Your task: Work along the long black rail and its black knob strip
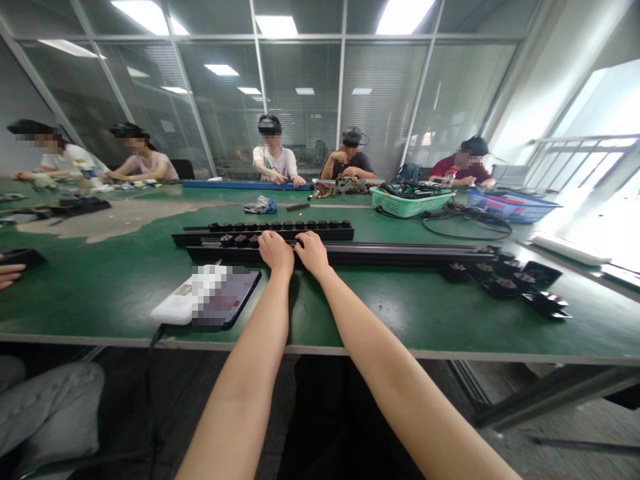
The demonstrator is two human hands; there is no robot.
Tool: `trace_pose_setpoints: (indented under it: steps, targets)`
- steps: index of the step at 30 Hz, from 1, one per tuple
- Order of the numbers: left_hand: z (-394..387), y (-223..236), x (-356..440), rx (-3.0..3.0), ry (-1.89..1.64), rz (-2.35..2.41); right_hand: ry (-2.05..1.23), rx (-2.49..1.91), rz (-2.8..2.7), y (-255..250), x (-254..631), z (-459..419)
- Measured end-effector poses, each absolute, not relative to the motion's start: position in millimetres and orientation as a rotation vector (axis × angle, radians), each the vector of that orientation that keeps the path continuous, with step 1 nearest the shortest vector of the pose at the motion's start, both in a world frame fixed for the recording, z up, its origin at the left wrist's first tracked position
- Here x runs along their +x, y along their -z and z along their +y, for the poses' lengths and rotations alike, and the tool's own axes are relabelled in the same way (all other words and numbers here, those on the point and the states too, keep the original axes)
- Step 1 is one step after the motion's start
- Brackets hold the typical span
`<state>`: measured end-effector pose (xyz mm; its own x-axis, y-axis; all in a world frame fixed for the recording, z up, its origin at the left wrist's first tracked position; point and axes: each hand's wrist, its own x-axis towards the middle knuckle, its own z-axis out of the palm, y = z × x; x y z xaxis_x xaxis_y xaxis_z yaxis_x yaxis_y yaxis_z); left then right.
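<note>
At the near edge of a green worktop (pixel 100 300), a long black rail (pixel 380 254) is shown lying lengthwise, with a second black rail (pixel 280 234) placed just behind it and parallel to it. Small black cylindrical fittings (pixel 280 225) are ranked along the second rail, and a few more are seen between the two rails. Both arms are seen entering from the lower edge of the view. The left hand (pixel 276 252) and the right hand (pixel 313 255) are placed close together on the near rail, partly closed, with the fingers curled down over it; whether the rail is firmly gripped cannot be told. A cluster of flat black parts (pixel 505 285) is laid beside the right end of the near rail. To the left of the hands, a tablet (pixel 235 297) with an obscured screen is set against a white box-shaped device (pixel 173 310), from which a black cable (pixel 150 360) drops over the worktop edge. Farther off are seen a green plastic basket (pixel 410 203) holding black cables, a blue basket (pixel 510 207) and a loose black cable coil (pixel 465 225). Five co-workers (pixel 275 157) are seated along the far side, and another person's hand (pixel 10 273) is shown at the left edge.
</note>
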<state>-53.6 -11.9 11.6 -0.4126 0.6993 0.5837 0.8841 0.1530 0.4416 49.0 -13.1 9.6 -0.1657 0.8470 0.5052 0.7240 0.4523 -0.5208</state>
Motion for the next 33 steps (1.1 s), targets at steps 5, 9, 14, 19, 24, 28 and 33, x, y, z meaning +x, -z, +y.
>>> trace_pose_setpoints:
  steps: [5,9,14,19,24,28,33]
  targets:
    - [-11,-11,-54,-1.547,1.109,-2.199,-0.193,-1.316,-1.915,-8,48,-10]
    - [-11,-12,-54,-1.546,1.111,-2.209,-0.216,-1.324,-1.883,-7,49,-7]
    - [-11,-12,-54,-1.549,1.106,-2.206,-0.235,-1.308,-1.849,-6,48,-5]
    - [-15,-14,-53,-1.546,1.089,-2.208,-0.252,-1.302,-1.805,-5,48,-2]
    - [-17,-16,-53,-1.550,1.081,-2.216,-0.241,-1.319,-1.799,-5,48,-2]
    - [-18,-16,-54,-1.565,1.089,-2.213,-0.204,-1.341,-1.792,-6,47,-6]
    - [-19,-16,-55,-1.565,1.098,-2.221,-0.172,-1.381,-1.783,-8,46,-11]
